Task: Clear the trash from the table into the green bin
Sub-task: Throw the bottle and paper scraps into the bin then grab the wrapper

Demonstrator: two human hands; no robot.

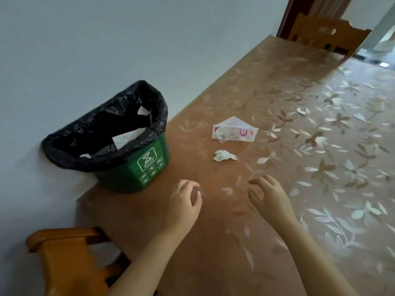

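Note:
The green bin [132,169] with a black liner stands on the table against the wall at the left; white paper scraps lie inside it. A clear plastic wrapper with pink print [234,130] lies on the table to the bin's right. A crumpled white tissue [224,156] sits just in front of the wrapper. My left hand [184,201] hovers over the table near the bin's front, fingers loosely curled and holding nothing. My right hand [268,194] is below the tissue, fingers curled and apart, also holding nothing.
The table [299,146] has a brown cloth with a leaf pattern and runs along a white wall. A wooden chair [64,257] stands at the near left end. Another wooden chair [324,33] stands at the far end by a doorway.

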